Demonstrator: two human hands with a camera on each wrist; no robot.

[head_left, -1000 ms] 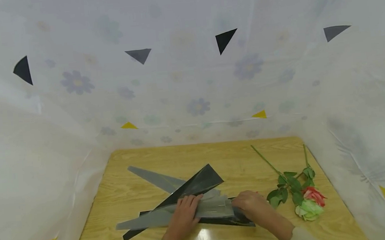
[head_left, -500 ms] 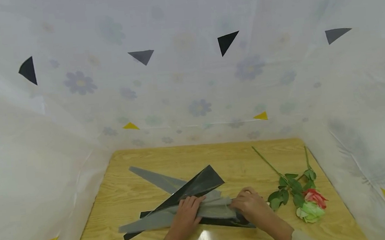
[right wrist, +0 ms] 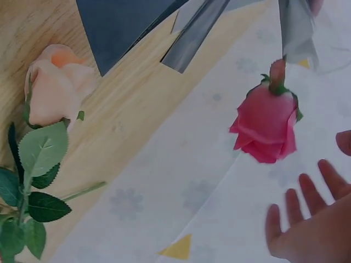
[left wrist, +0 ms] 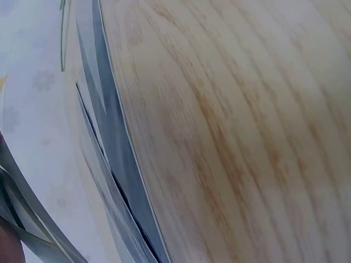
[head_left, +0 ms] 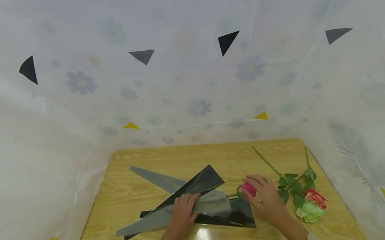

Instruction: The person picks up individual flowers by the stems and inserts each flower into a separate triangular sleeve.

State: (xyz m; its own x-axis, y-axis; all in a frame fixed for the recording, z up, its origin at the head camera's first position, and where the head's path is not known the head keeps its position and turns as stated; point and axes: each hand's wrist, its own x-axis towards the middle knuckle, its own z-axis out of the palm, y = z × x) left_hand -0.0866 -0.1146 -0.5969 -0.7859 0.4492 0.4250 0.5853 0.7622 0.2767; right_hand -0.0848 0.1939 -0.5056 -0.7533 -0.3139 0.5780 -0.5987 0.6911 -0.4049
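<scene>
Pink rose just left of the right fingers, stem running away into the wrap

The pink rose (head_left: 247, 189) lies over the bench (head_left: 188, 156), just past the right end of the grey wrap (head_left: 216, 206). The right hand (head_left: 268, 198) is the nearer one, to the right of the bloom, palm side towards it. Its fingers are spread and pinch nothing: in the head view the bloom shows in the space between thumb and forefinger, while the right wrist view shows the fingers apart from the petals.

The rose's long axis runs roughly left to right. Its short visible length of stem (head_left: 232, 195) points left into the grey wrap, so the right fingers face the bloom end, nearly in line with the stem.

The left hand (head_left: 183, 213) is further off, on the middle of the grey wrap, its fingers laid together over the wrap and holding it; how firmly, I cannot tell. The dark wrap (head_left: 245, 213) lies underneath, showing below and to the right.

Beyond the right hand lie the red rose (head_left: 314, 197) and green rose (head_left: 310, 212). A peach rose (right wrist: 57, 90) shows in the right wrist view, well apart from the pink one
</scene>
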